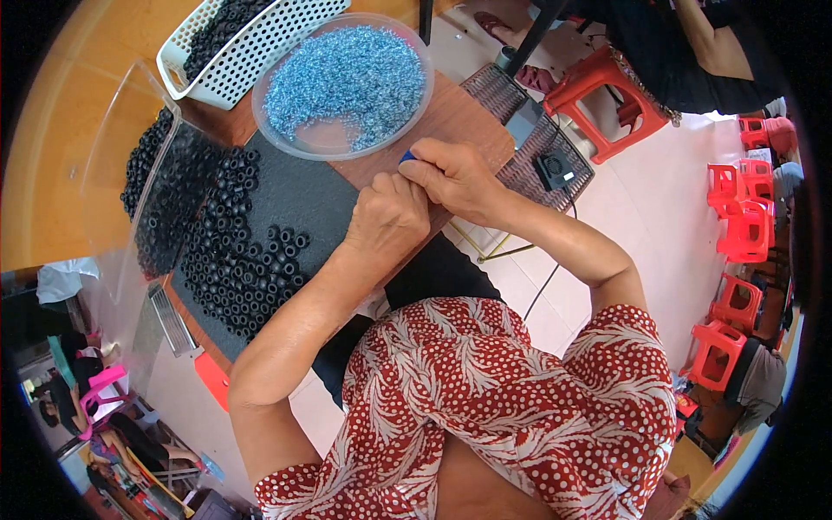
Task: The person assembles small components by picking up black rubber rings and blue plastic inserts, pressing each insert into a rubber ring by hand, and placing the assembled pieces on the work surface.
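My left hand [387, 212] and my right hand [458, 179] meet over the brown board, just below a clear round tub [322, 139]. The fingers of both are closed. A small dark blue piece [407, 157] shows at my right thumb and forefinger; its kind cannot be made out. Whatever the left fingers grip is hidden by the fist. Tiny shiny blue and white pieces [347, 82] fill most of the tub. Left of my hands, many small black ring-shaped pieces [247, 247] lie loose on a dark grey mat [308, 195].
A white perforated basket [251, 56] of black pieces stands behind the tub. A clear plastic panel [113, 191] rises at the left. To the right are a mesh rack [498, 95] with a small black fan-like box [555, 171], a red stool [607, 100] and another person [693, 52].
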### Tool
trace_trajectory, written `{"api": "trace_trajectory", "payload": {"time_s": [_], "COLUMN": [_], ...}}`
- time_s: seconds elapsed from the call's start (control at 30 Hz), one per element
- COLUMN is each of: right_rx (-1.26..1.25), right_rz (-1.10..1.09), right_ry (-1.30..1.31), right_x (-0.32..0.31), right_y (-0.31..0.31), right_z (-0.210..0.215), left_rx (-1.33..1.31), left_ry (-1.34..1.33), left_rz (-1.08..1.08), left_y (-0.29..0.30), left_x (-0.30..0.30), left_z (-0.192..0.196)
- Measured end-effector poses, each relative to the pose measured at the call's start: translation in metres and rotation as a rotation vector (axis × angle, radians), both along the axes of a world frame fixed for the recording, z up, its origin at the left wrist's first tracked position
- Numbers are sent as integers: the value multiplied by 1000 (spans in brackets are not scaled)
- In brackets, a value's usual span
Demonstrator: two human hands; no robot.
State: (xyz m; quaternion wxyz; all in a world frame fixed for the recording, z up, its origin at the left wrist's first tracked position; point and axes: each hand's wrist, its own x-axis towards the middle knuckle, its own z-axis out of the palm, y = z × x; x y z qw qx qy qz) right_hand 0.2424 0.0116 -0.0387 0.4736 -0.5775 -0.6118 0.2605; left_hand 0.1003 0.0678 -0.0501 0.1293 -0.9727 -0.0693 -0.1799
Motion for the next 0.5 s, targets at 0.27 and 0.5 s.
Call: {"api": "trace_trajectory", "payload": {"time_s": [0.27,0.5], "right_rx": [-96,202], "right_rz": [-60,54], "right_ry": [135,-56], "right_x": [-9,-29], "right_y": [-3,-2], "right_z": [9,26], "left_rx": [-870,-1921], "left_ry": [-400,-858], "left_rz": [303,366], "left_y": [6,-11], "left_x": [-25,-49], "left_z": [17,51]}}
